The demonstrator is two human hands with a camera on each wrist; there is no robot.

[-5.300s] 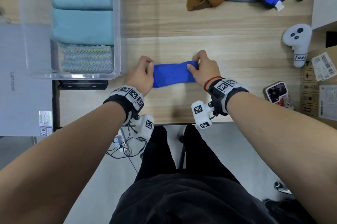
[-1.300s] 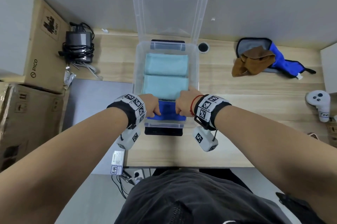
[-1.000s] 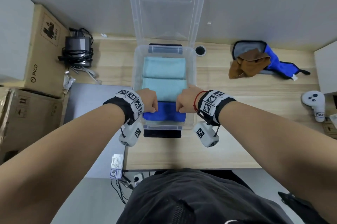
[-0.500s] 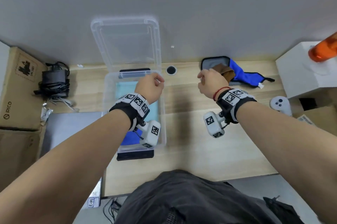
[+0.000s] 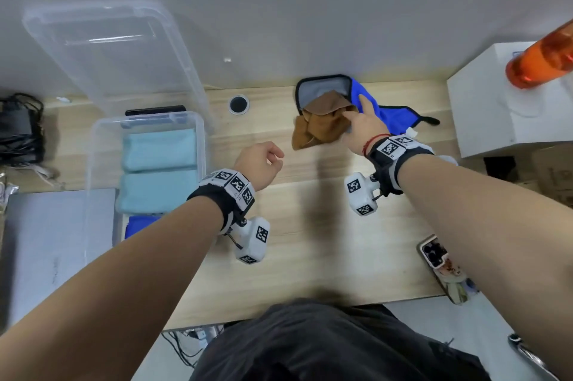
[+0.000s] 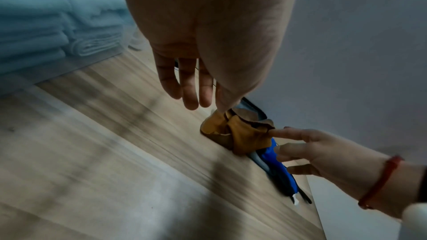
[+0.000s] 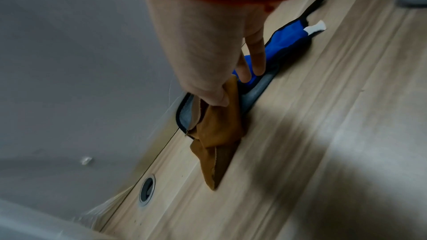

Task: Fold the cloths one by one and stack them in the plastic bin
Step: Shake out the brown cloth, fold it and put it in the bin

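Observation:
A clear plastic bin (image 5: 93,163) stands at the left of the desk. It holds two folded light blue cloths (image 5: 159,149) and a folded blue cloth (image 5: 139,224) at its near end. A crumpled brown cloth (image 5: 319,128) lies on a blue and grey cloth (image 5: 393,115) by the wall. My right hand (image 5: 353,111) is on the brown cloth (image 7: 217,134), a flap pinched between thumb and index finger, the other fingers (image 7: 256,56) straight over the blue cloth. My left hand (image 5: 263,160) hovers over the desk beside the bin, loosely curled, its fingers (image 6: 184,87) holding nothing.
The bin's lid (image 5: 108,49) leans against the wall behind it. A white box (image 5: 508,107) with an orange bottle (image 5: 542,61) stands at the right. A phone (image 5: 434,256) lies near the front right edge, a grey laptop (image 5: 55,241) at the left. A cable hole (image 5: 238,104) is near the wall.
Both hands let go of the folded blue cloth in the bin and moved right. The right hand has reached the brown cloth and taken hold of it; the left now hangs over the desk.

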